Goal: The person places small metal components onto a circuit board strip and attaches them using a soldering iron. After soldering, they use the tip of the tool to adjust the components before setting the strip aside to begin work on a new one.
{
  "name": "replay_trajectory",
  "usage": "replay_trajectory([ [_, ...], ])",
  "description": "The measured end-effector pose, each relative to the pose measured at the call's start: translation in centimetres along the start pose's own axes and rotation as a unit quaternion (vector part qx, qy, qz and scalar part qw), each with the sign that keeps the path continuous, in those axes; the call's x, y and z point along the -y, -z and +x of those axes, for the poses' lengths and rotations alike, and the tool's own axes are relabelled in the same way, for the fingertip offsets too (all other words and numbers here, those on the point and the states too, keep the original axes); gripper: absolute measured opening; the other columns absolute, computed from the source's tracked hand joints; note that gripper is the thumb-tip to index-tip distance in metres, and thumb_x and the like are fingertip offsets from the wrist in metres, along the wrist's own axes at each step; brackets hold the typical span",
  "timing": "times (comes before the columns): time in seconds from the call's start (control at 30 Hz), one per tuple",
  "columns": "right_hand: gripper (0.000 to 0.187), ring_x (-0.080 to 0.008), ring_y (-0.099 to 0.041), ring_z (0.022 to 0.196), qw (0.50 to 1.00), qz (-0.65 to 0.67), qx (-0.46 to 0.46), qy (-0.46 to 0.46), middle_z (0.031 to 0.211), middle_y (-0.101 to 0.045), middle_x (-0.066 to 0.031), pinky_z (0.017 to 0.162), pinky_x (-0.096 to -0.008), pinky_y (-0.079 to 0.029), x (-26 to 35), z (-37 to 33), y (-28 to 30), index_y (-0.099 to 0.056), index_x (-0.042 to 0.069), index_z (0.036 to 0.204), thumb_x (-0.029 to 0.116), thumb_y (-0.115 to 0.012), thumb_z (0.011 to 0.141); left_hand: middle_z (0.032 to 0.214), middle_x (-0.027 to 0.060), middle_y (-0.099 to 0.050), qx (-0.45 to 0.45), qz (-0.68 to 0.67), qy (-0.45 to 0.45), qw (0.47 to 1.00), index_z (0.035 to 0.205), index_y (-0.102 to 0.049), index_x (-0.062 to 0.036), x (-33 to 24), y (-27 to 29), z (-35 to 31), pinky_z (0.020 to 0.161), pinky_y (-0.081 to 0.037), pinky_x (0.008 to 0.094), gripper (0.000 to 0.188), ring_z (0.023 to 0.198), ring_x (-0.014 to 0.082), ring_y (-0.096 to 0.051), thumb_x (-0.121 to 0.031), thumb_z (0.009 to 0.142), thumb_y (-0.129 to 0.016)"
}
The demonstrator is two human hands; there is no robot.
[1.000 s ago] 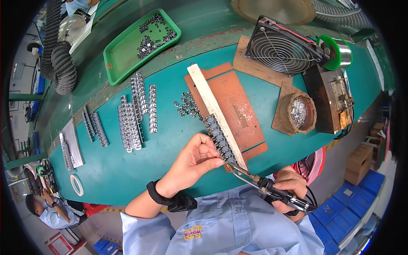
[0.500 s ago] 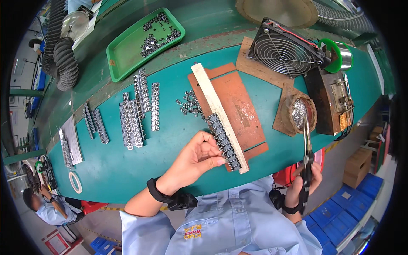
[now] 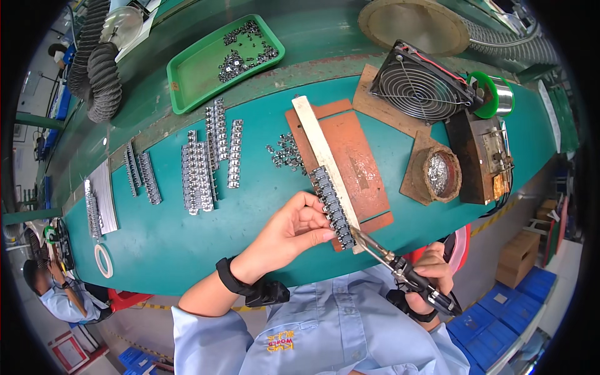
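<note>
A strip of small dark electronic components lies along the cream-coloured bar, which rests on a reddish-brown board. My left hand is closed at the strip's near left side, thumb and fingers pinching its edge. In my right hand is a soldering iron with a black handle. Its metal tip points up and left and meets the near end of the strip, though exact contact is hard to make out. Loose small metal parts lie left of the bar.
Finished-looking component strips lie on the green mat at left, beside a tape ring. A green tray of small parts sits behind. At right are a fan, a round pot of metallic scraps, a solder spool and a metal box.
My right hand has swung the soldering iron from the round pot leftward to the near end of the strip. My left hand keeps its pinch. The whole view has shifted slightly.
</note>
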State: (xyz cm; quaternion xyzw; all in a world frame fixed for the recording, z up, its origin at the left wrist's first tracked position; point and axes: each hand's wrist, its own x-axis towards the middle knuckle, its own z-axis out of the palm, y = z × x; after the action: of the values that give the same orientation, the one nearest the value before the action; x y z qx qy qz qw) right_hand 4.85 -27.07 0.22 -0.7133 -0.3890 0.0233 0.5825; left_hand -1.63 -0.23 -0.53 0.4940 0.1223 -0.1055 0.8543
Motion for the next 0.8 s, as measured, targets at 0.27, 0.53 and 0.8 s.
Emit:
replay_trajectory([
  [0.27, 0.037, -0.0149, -0.046, 0.056, 0.999, 0.025, -0.020, -0.014, 0.063, -0.055, -0.0045, 0.070, -0.0325, -0.030, 0.0, -0.1, -1.3, -0.051, 0.004, 0.083, 0.034, -0.068, 0.067, 0.081, 0.0039, -0.059, 0.022, 0.072, 0.073, 0.994, 0.092, -0.051, -0.0020, -0.9, 0.4, -0.3, 0.066, -0.046, 0.0219, 0.010, 0.074, 0.0082, -0.056, -0.007, 0.085, -0.055],
  [0.53, 0.037, -0.0165, -0.048, 0.058, 1.000, 0.021, -0.001, -0.007, 0.064, -0.056, -0.0056, 0.065, -0.0322, -0.032, -0.2, 0.2, -1.4, -0.052, 0.003, 0.084, 0.031, -0.069, 0.067, 0.079, 0.0033, -0.060, 0.056, 0.068, 0.099, 0.991, 0.087, -0.056, -0.0016, -0.8, 0.4, -0.4, 0.063, -0.046, 0.0216, 0.013, 0.071, 0.0078, -0.055, -0.015, 0.088, -0.053],
  [0.8, 0.038, -0.0174, -0.049, 0.059, 0.999, 0.033, 0.003, -0.016, 0.065, -0.056, -0.0065, 0.066, -0.0322, -0.032, 0.0, 0.2, -1.4, -0.052, 0.003, 0.084, 0.031, -0.069, 0.067, 0.079, 0.0031, -0.060, 0.058, 0.068, 0.091, 0.992, 0.087, -0.056, -0.0016, -0.8, 0.3, -0.4, 0.064, -0.046, 0.0219, 0.013, 0.072, 0.0079, -0.055, -0.014, 0.088, -0.053],
])
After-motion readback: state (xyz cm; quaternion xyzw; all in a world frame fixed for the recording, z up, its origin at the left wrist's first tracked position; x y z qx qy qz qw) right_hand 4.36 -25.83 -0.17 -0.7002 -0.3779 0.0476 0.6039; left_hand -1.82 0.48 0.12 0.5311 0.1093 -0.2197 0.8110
